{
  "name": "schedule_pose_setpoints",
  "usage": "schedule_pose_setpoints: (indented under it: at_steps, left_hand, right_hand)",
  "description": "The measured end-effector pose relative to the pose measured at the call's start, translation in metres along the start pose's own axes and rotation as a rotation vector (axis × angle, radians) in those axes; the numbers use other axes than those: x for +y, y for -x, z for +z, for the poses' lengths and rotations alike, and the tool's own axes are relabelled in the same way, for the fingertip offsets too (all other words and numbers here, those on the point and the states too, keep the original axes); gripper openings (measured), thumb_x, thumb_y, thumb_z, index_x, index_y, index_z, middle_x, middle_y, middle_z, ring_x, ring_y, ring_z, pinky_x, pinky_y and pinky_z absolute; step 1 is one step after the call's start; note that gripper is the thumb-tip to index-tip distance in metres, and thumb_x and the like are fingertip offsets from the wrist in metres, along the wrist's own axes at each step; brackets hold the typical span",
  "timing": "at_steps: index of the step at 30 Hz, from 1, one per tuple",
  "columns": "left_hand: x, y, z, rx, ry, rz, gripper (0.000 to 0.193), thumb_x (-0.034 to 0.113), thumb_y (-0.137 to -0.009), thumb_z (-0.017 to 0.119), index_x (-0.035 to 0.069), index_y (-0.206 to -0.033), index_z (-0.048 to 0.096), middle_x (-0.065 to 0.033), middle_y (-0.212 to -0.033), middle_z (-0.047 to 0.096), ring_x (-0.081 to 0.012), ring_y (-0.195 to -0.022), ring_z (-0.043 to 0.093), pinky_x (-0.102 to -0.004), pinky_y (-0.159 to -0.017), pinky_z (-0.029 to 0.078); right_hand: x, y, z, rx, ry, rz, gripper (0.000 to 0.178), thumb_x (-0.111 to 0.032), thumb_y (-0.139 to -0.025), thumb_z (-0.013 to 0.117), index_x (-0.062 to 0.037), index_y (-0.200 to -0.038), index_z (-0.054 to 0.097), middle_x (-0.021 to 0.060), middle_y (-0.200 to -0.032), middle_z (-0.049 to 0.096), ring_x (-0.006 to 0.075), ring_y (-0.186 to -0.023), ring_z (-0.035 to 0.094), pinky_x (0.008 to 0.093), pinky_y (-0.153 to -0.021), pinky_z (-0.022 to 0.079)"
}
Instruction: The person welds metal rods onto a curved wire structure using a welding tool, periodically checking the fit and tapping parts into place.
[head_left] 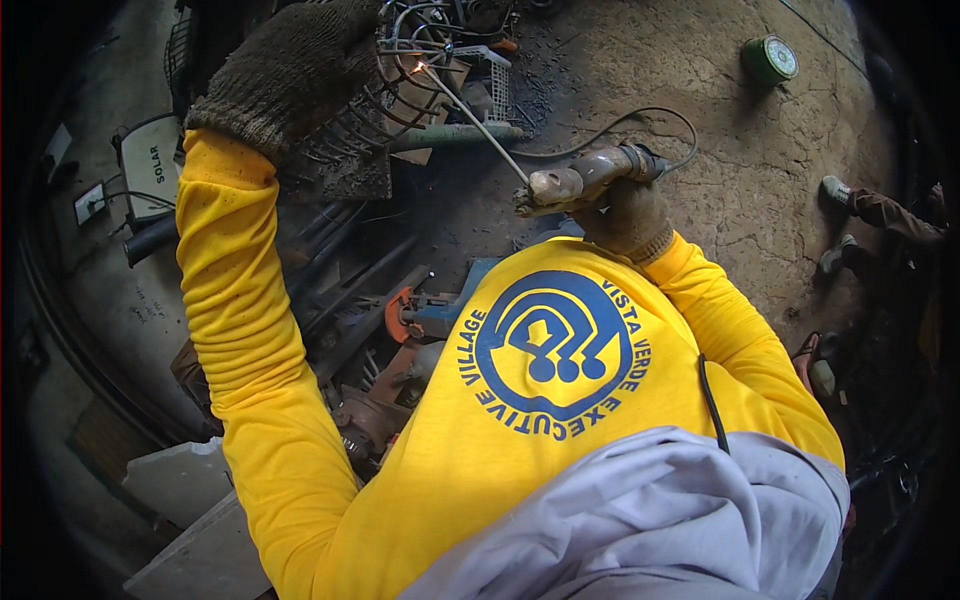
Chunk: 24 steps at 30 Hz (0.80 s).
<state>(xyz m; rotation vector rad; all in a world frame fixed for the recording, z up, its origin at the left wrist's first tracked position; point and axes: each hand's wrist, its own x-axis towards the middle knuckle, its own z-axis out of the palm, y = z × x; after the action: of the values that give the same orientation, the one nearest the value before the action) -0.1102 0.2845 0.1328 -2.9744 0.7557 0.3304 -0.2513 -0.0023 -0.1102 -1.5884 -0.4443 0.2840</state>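
In a thick brown knitted glove, my left hand (285, 80) reaches to the upper left and closes against a frame of curved metal rods (395, 100); the picture's top edge cuts off part of its fingers. My gloved right hand (630, 218) grips a worn welding electrode holder (590, 175). From the holder's jaws a thin pale welding rod (475, 120) slants up and left. Its tip touches or nearly touches the rod frame, where a small orange-white glow (419, 67) shows.
A cable (690, 130) loops from the holder across the cracked floor. Beyond stands a green tin (770, 60). An orange-and-blue clamp (405, 315) lies among metal scraps below the frame. A white plastic basket (497, 85) sits behind it. Another person's feet (838, 190) are at the right.
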Motion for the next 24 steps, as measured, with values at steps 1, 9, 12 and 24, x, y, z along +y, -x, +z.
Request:
schedule_pose_setpoints:
  at_steps: [1, 9, 12, 24]
  left_hand:
    - [-0.004, -0.006, 0.003, 0.005, -0.001, 0.018, 0.021, 0.015, -0.09, 0.06, 0.002, -0.106, 0.065, -0.0202, -0.091, 0.067, -0.0383, -0.082, 0.067, -0.0454, -0.072, 0.054]
    - [-0.015, 0.006, 0.004, 0.001, -0.064, 0.101, 0.019, 0.012, -0.09, 0.059, 0.002, -0.105, 0.063, -0.0183, -0.09, 0.064, -0.0358, -0.081, 0.066, -0.0451, -0.069, 0.054]
    - [-0.02, 0.003, 0.008, 0.003, -0.084, 0.153, 0.018, 0.011, -0.09, 0.059, 0.002, -0.104, 0.062, -0.0176, -0.09, 0.063, -0.0349, -0.08, 0.066, -0.0451, -0.068, 0.054]
    - [-0.021, -0.001, 0.022, -0.062, -0.188, 0.046, 0.015, 0.014, -0.09, 0.059, 0.004, -0.102, 0.062, -0.0166, -0.084, 0.067, -0.0372, -0.077, 0.068, -0.0465, -0.068, 0.055]
  right_hand:
    - [0.007, 0.003, -0.002, -0.015, 0.022, 0.067, 0.028, -0.025, -0.084, 0.075, -0.0142, -0.109, 0.068, 0.0054, -0.111, 0.067, 0.0219, -0.09, 0.067, 0.0375, -0.082, 0.054]
    - [-0.015, 0.004, -0.017, -0.111, 0.459, -0.161, 0.032, -0.019, -0.082, 0.076, -0.0127, -0.112, 0.068, 0.0067, -0.106, 0.068, 0.024, -0.089, 0.067, 0.035, -0.08, 0.053]
    - [-0.015, 0.003, -0.027, -0.107, 0.189, -0.203, 0.029, -0.01, -0.08, 0.077, -0.009, -0.107, 0.067, 0.0069, -0.104, 0.068, 0.0231, -0.087, 0.068, 0.0341, -0.079, 0.055]
    - [-0.018, 0.016, -0.109, -0.036, 0.318, 0.012, 0.036, -0.007, -0.079, 0.076, -0.0044, -0.112, 0.061, 0.0109, -0.102, 0.066, 0.0256, -0.092, 0.068, 0.0343, -0.08, 0.055]
